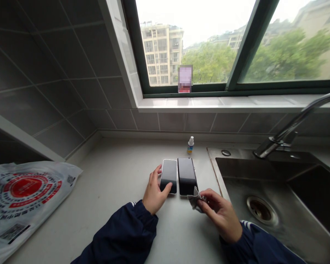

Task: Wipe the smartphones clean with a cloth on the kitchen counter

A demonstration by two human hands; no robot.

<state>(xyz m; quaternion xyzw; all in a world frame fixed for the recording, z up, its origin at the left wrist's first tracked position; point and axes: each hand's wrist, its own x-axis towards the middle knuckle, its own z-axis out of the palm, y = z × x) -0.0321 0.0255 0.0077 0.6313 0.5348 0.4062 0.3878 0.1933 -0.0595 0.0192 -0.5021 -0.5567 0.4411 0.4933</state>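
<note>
Two smartphones lie side by side, screens up, on the pale countertop (112,172). My left hand (156,192) grips the edges of the white-framed smartphone (169,174), its thumb over the lower screen and its fingers along the left side. Just right of it is the black smartphone (186,174), a narrow gap between them. My right hand (218,212) pinches a crumpled grey cloth (196,200), which hangs over the black phone's lower right corner. Whether the cloth touches the screen I cannot tell. Behind the phones stands a small white-capped spray bottle (190,145), upright.
To the right is a steel sink (236,183) with a drain (262,209) and a curved faucet (275,141). A white plastic bag (30,198) with red print lies at the left. The tiled wall and window sill (209,103) bound the counter at the back.
</note>
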